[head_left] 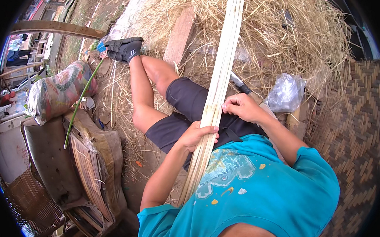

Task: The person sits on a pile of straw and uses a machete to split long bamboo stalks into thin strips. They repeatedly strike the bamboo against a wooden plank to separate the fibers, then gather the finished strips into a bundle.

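A long bundle of pale, split bamboo strips (219,77) lies slantwise across my lap, running from my left side up past the top of the view. My left hand (195,135) is closed around its lower part, with the thumb across the top. Curled in a pinch, my right hand (242,108) rests at the bundle's right edge, slightly farther up. Whatever its fingertips hold, if anything, is too small to make out. Just beyond that hand, a tool with a dark handle (241,84) and a metal end lies partly behind the bundle.
Loose straw-like shavings (282,33) cover the ground ahead. A clear plastic bag (285,93) sits to the right, beside a woven bamboo mat (350,146). At left are a worn cushioned seat (99,157), a stuffed sack (64,87) and a thin green stick (84,92). A wooden plank (179,37) lies beyond my legs.
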Demonstrator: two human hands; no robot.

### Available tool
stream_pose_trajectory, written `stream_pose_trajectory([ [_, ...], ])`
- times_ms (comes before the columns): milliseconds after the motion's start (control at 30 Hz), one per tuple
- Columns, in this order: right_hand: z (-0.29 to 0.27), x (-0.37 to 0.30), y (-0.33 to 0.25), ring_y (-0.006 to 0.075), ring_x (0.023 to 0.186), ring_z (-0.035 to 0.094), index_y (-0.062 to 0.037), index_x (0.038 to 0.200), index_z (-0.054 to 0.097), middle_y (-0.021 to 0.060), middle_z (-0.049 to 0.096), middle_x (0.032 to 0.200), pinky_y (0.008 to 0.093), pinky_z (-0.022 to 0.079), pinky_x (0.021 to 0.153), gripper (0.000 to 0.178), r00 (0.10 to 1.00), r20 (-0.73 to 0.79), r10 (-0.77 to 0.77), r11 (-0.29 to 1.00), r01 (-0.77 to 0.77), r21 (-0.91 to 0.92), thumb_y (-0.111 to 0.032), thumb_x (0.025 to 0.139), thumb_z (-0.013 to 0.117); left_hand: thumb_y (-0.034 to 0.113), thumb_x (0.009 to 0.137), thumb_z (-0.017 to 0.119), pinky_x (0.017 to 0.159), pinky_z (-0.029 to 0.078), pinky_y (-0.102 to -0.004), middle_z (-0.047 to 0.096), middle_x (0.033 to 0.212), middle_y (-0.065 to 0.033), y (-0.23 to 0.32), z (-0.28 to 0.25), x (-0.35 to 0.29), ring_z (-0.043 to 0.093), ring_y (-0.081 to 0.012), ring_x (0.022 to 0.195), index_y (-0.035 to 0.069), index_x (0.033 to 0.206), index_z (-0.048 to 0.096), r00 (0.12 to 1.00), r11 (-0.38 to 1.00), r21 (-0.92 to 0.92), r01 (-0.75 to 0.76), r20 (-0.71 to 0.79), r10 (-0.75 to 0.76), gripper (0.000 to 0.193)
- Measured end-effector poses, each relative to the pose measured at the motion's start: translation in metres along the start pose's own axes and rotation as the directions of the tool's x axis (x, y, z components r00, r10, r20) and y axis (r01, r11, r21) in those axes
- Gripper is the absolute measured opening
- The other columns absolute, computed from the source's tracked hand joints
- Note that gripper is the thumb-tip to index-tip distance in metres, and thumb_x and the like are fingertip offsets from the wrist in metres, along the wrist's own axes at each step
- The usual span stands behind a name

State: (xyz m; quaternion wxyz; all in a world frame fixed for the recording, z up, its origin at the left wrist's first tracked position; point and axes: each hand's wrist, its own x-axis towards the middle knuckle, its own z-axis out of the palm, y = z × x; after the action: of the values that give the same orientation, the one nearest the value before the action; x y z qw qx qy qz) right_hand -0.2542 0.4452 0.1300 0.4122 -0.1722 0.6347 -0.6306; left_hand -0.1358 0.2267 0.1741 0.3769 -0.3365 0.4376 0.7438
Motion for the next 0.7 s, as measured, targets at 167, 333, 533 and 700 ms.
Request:
stream_pose_trajectory([
  [167,-0.029,-0.031,-0.026,0.0074,0.077,0.06,-0.0009,0.097,0.069,0.0008,0.067,0.087,0.0251,0.05,0.069,0.012,0.946,0.319,0.06,0.993,-0.089,0.077,-0.013,0.099,0.065,0.015,0.091,0.077,0.068,0.061,-0.0317,0.07,0.085,-0.0102,0.004,-0.002,-0.001,0.071,-0.0179,0.072,0.0,0.104,0.065,1.0,1.0,0.005,0.004,0.02,-0.004,0.023],
  [333,-0.038,-0.019,-0.01,0.0083,0.078,0.062,-0.0011,0.11,0.068,0.0028,0.068,0.093,0.0247,0.052,0.069,0.017,0.99,0.0,0.138,0.984,-0.137,0.112,-0.015,0.101,0.064,0.016,0.091,0.076,0.069,0.061,-0.0322,0.07,0.085,-0.0098,0.013,0.0,-0.01,0.071,-0.0178,0.072,0.0,0.104,0.064,1.0,1.0,0.022,0.012,0.022,-0.013,0.023],
  [533,-0.002,0.003,-0.022,0.0066,0.069,0.058,-0.0015,0.097,0.072,0.0003,0.067,0.081,0.0226,0.047,0.06,0.021,0.975,-0.126,0.184,0.98,-0.173,0.095,-0.022,0.1,0.068,0.015,0.092,0.075,0.068,0.061,-0.0311,0.07,0.084,-0.0092,0.011,0.003,-0.011,0.071,-0.017,0.071,0.0,0.103,0.065,1.0,1.0,0.022,-0.016,0.007,0.016,0.021],
  [700,-0.002,0.016,0.01,0.0044,0.068,0.053,-0.0015,0.092,0.071,-0.0011,0.065,0.077,0.0226,0.041,0.057,0.02,0.986,-0.165,-0.015,1.0,0.016,0.007,-0.02,0.098,0.069,0.015,0.091,0.076,0.067,0.061,-0.0306,0.071,0.084,-0.0093,0.006,0.003,-0.006,0.071,-0.0165,0.071,0.001,0.103,0.065,0.999,0.999,0.033,-0.035,0.008,0.034,0.021],
])
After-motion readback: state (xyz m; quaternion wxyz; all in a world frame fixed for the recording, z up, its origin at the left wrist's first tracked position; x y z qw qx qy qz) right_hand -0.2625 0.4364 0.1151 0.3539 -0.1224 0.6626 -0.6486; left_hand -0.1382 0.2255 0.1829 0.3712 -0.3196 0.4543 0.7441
